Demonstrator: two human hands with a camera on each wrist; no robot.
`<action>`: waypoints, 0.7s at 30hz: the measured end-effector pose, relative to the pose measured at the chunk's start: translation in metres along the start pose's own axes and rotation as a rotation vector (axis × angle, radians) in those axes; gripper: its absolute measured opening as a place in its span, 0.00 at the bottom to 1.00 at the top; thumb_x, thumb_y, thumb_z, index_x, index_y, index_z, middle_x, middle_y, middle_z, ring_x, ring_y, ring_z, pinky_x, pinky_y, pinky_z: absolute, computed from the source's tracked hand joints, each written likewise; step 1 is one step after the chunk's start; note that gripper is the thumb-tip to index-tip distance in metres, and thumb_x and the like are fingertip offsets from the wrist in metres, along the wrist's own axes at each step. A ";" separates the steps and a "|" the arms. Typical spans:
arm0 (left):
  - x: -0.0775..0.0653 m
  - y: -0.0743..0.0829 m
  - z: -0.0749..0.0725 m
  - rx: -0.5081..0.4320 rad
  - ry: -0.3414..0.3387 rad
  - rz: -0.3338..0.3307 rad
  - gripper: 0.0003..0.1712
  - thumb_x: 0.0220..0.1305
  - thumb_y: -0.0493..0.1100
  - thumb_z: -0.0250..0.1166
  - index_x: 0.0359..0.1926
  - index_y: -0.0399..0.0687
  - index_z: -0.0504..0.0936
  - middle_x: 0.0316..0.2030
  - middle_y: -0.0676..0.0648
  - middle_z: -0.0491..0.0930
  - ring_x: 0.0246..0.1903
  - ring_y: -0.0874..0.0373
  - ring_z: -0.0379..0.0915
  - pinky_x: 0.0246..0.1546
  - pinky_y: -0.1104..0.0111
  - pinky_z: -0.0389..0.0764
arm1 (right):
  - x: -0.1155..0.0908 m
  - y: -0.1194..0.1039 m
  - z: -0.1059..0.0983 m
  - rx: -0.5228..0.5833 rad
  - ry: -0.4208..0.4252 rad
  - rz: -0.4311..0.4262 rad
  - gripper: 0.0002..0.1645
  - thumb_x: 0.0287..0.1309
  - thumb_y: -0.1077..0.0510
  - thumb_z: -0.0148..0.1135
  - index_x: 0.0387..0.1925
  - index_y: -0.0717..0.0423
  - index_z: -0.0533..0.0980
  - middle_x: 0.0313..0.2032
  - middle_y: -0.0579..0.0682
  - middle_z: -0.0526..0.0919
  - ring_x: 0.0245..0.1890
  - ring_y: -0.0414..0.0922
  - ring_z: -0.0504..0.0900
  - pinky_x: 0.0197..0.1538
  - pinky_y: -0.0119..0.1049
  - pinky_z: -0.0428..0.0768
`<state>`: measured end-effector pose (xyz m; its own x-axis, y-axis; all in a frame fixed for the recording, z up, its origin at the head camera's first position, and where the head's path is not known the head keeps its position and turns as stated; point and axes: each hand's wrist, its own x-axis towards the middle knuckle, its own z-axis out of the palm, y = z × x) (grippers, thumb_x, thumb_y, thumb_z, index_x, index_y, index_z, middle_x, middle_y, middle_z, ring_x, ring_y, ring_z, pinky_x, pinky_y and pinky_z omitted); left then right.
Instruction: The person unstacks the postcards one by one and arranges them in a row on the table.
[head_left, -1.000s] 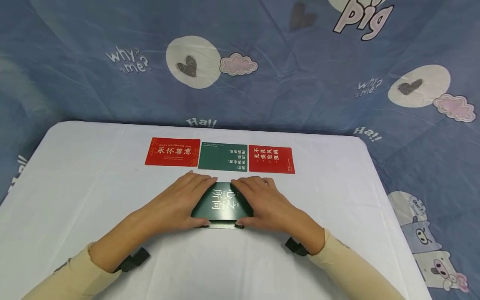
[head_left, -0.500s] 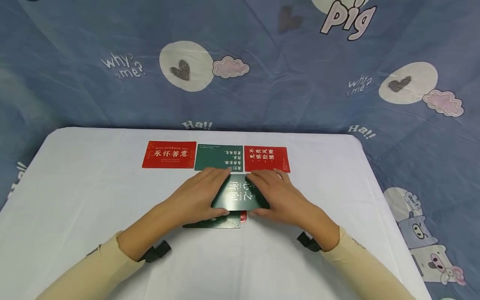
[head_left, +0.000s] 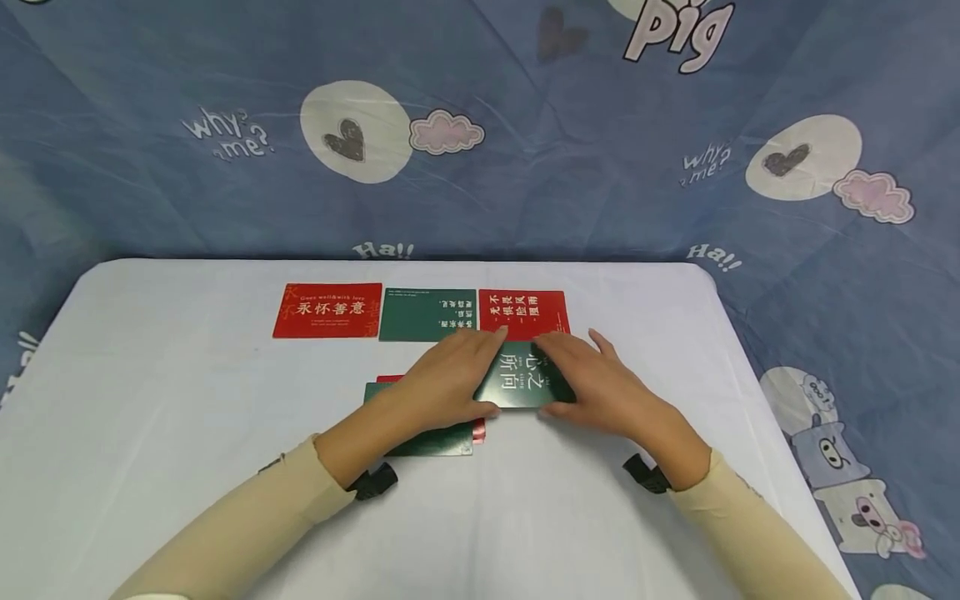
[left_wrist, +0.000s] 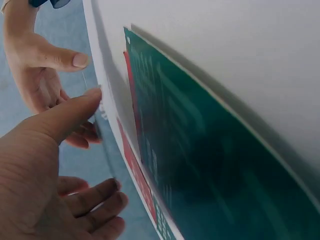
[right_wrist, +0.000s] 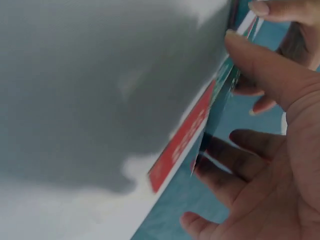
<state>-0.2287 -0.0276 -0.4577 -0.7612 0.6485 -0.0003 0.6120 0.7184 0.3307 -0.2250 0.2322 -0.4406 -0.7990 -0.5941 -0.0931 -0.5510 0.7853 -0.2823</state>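
Observation:
A green card with white Chinese characters is held by both hands above the white table, just in front of a row of cards. My left hand pinches its left edge between thumb and fingers. At the opposite edge, my right hand grips it the same way. Beneath my left forearm lies another green card, with red showing from under it at the side and back. The left wrist view shows that green card close up, apart from the left hand.
Along the back of the white table lie a red card, a green card and a second red card side by side. Behind the table hangs a blue printed cloth.
Both hands have lifted the top green card off the pile and carried it right and slightly back. The green card beneath, with red peeking out, has come into view.

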 end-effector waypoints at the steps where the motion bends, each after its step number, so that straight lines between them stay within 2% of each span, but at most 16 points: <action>1: 0.003 0.002 0.002 0.003 -0.014 -0.003 0.63 0.56 0.59 0.80 0.81 0.38 0.56 0.72 0.41 0.69 0.71 0.44 0.63 0.76 0.55 0.61 | -0.001 0.003 0.000 0.011 -0.004 0.007 0.58 0.52 0.45 0.82 0.78 0.57 0.63 0.74 0.54 0.69 0.76 0.53 0.63 0.77 0.67 0.48; 4: 0.011 0.006 0.007 0.015 -0.044 -0.006 0.63 0.57 0.59 0.79 0.81 0.39 0.55 0.72 0.41 0.69 0.71 0.45 0.63 0.76 0.55 0.60 | -0.003 0.011 0.002 0.031 -0.019 0.022 0.58 0.51 0.46 0.83 0.78 0.57 0.63 0.74 0.54 0.69 0.76 0.54 0.64 0.77 0.67 0.49; 7: 0.015 0.008 0.011 0.026 -0.040 -0.003 0.62 0.57 0.60 0.79 0.81 0.38 0.57 0.71 0.41 0.70 0.70 0.45 0.64 0.77 0.54 0.58 | -0.003 0.017 0.005 0.043 -0.022 0.026 0.58 0.51 0.47 0.83 0.77 0.57 0.64 0.74 0.54 0.70 0.76 0.55 0.64 0.76 0.68 0.51; 14: 0.019 0.005 0.019 -0.004 -0.030 -0.007 0.62 0.57 0.60 0.79 0.81 0.38 0.57 0.71 0.42 0.70 0.70 0.46 0.63 0.79 0.50 0.51 | -0.003 0.024 0.011 0.079 -0.016 0.041 0.57 0.50 0.48 0.84 0.77 0.56 0.65 0.72 0.55 0.72 0.72 0.55 0.69 0.74 0.69 0.57; 21: 0.021 0.005 0.018 -0.036 -0.038 0.000 0.61 0.57 0.58 0.79 0.81 0.39 0.58 0.72 0.43 0.70 0.71 0.47 0.62 0.79 0.51 0.50 | -0.001 0.028 0.011 0.109 -0.030 0.054 0.57 0.51 0.48 0.83 0.78 0.55 0.64 0.73 0.54 0.71 0.73 0.55 0.68 0.74 0.70 0.56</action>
<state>-0.2376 -0.0062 -0.4734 -0.7519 0.6583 -0.0361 0.6035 0.7093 0.3643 -0.2367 0.2528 -0.4593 -0.8182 -0.5579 -0.1391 -0.4769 0.7936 -0.3778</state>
